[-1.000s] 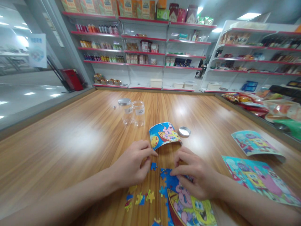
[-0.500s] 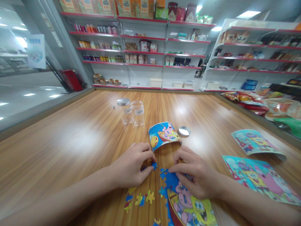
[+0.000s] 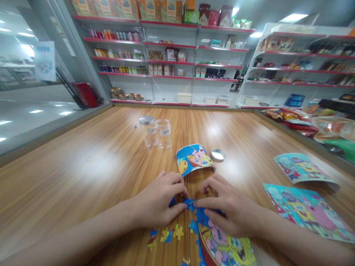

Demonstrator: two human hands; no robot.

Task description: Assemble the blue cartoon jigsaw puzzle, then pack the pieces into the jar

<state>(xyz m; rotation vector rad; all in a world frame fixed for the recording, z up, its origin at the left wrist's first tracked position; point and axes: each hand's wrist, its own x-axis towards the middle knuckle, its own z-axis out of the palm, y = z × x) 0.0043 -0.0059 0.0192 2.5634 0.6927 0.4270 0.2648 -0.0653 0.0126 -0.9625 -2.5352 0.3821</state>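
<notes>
My left hand (image 3: 159,199) pinches a small blue puzzle piece (image 3: 189,203) against the top left corner of the partly built cartoon puzzle (image 3: 222,244). My right hand (image 3: 227,207) lies on the puzzle's upper edge, its fingers pressed down beside that same corner, almost touching the left hand. Several loose yellow and blue pieces (image 3: 166,235) lie on the wooden table (image 3: 97,166) just below my left hand. A curled picture sheet (image 3: 194,159) stands right behind both hands.
Two clear jars (image 3: 156,132), one with a metal lid, stand further back; a loose lid (image 3: 217,154) lies by the curled sheet. Two finished cartoon pictures (image 3: 302,192) lie at the right. Snack bags (image 3: 318,125) edge the table; shop shelves (image 3: 172,55) stand behind.
My left hand picked up the lone blue piece and slid it right to the puzzle's top corner. My right hand's fingers shifted slightly left to meet it.
</notes>
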